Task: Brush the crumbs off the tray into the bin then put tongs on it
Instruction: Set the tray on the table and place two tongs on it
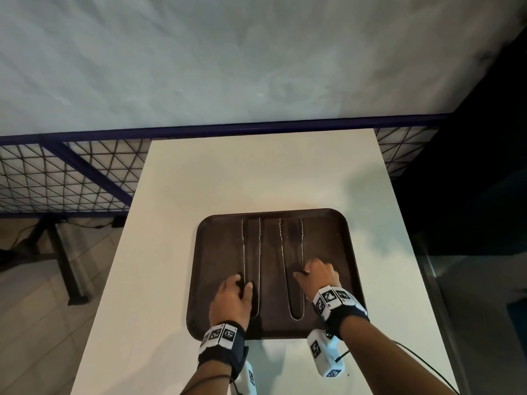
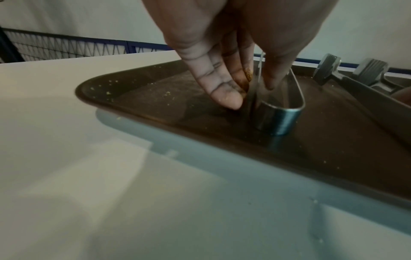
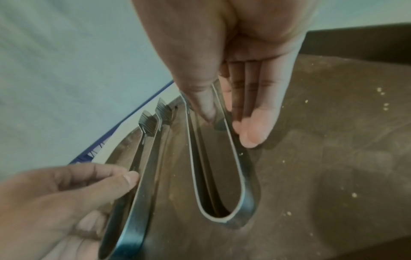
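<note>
A dark brown tray point(image 1: 222, 252) lies on the near part of a white table point(image 1: 256, 172). Two metal tongs stand on edge side by side on it, bends toward me. My left hand point(image 1: 242, 283) pinches the left arm of the left tongs point(image 1: 259, 252), thumb between the arms, near the bend point(image 2: 278, 119). My right hand point(image 1: 302, 273) pinches the right arm of the right tongs point(image 1: 296, 318), thumb inside and fingers point(image 3: 251, 133) outside. Small yellow crumbs point(image 3: 353, 194) dot the tray point(image 2: 155, 91).
Behind the table runs a wire-mesh panel point(image 1: 71, 172) in a blue frame, with a grey wall above it. Tiled floor and a metal leg show at the left. The right side is dark. No bin is in view.
</note>
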{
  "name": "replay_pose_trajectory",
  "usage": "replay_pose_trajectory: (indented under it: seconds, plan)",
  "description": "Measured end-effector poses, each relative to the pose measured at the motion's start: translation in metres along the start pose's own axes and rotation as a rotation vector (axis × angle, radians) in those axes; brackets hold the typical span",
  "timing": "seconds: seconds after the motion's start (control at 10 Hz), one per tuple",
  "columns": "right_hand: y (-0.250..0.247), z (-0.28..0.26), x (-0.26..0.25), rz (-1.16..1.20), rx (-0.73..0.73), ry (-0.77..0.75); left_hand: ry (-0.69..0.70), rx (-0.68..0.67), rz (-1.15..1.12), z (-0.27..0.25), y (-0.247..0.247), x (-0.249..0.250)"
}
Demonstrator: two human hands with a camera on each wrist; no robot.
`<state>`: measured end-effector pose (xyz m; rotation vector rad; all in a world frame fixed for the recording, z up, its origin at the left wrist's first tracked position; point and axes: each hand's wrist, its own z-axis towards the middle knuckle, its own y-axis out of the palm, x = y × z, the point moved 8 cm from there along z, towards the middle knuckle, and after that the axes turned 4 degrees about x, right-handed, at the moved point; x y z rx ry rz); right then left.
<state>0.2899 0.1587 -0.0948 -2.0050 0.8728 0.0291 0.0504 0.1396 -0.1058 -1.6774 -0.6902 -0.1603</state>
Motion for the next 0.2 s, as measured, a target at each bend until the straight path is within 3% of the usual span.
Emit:
replay_pose_trajectory:
  seconds: [0.2]
  plan:
    - [-0.007,-0.017,0.027,0.022,-0.015,-0.065,-0.028,0.04,-0.072,-0.026,-0.021,-0.024]
